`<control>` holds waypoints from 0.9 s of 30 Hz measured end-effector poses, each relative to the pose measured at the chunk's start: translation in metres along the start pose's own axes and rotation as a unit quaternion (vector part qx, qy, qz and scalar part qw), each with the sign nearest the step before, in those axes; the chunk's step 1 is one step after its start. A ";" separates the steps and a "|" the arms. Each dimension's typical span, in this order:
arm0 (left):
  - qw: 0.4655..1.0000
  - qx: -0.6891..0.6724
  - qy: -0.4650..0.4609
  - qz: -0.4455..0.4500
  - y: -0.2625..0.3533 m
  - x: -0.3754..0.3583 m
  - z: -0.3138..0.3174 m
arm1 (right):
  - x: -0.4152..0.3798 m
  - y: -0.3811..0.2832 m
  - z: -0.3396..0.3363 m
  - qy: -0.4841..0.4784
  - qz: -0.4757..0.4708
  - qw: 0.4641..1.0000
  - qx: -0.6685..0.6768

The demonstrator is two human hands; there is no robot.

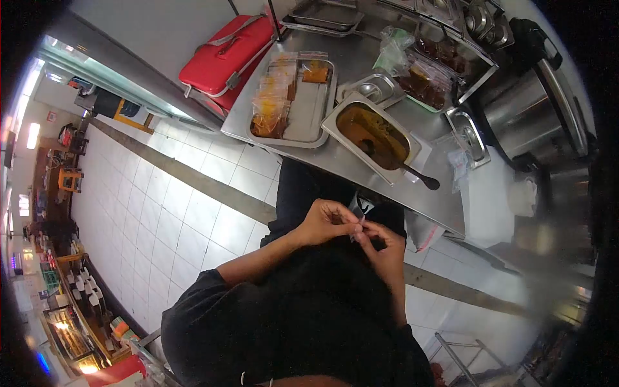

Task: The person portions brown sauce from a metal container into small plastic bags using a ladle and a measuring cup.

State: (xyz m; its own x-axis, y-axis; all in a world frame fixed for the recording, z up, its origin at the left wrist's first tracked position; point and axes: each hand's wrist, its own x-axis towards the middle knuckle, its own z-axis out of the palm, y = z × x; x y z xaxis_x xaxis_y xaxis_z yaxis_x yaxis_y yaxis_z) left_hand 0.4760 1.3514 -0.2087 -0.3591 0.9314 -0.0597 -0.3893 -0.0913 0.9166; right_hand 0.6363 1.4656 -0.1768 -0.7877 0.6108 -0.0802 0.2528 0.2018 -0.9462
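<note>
My left hand (pixel 327 223) and my right hand (pixel 384 249) meet in front of my lap, fingertips pinching a small clear plastic bag (pixel 357 206). Its contents, if any, I cannot make out. Beyond them on the steel table stands a rectangular metal pan (pixel 327 124) of brown-yellow sauce (pixel 371 134). A dark ladle (pixel 427 180) rests in the sauce, its handle over the pan's near corner. To the left, a metal tray (pixel 308 132) carries several small sauce-filled zip bags (pixel 271 109), overlapping along its left side and at the back.
A red insulated box (pixel 225 61) is behind the tray. At right are a large steel pot (pixel 529 106), a metal lid (pixel 469 132) and a container of filled bags (pixel 425 84). The steel table's edge (pixel 361 180) runs just past my hands. White tiled floor (pixel 174 187) lies left.
</note>
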 end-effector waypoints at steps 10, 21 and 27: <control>0.984 0.176 -0.015 0.000 -0.011 -0.002 0.012 | -0.002 0.038 0.011 -0.070 -0.144 0.938 -0.308; 0.923 0.381 -0.024 -0.041 -0.010 -0.015 0.013 | 0.000 0.038 0.022 -0.022 -0.226 0.890 -0.396; 0.814 0.579 0.028 -0.031 -0.006 -0.030 0.007 | -0.005 0.019 0.019 0.075 -0.217 0.890 -0.395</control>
State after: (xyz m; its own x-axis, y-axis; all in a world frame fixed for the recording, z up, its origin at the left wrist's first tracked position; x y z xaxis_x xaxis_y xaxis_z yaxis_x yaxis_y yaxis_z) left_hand 0.4955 1.3264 -0.2098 -0.4202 0.9009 -0.1082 0.6415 0.3793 0.6668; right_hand 0.6348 1.4516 -0.2003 -0.8386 0.4274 0.3377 0.3056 0.8823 -0.3579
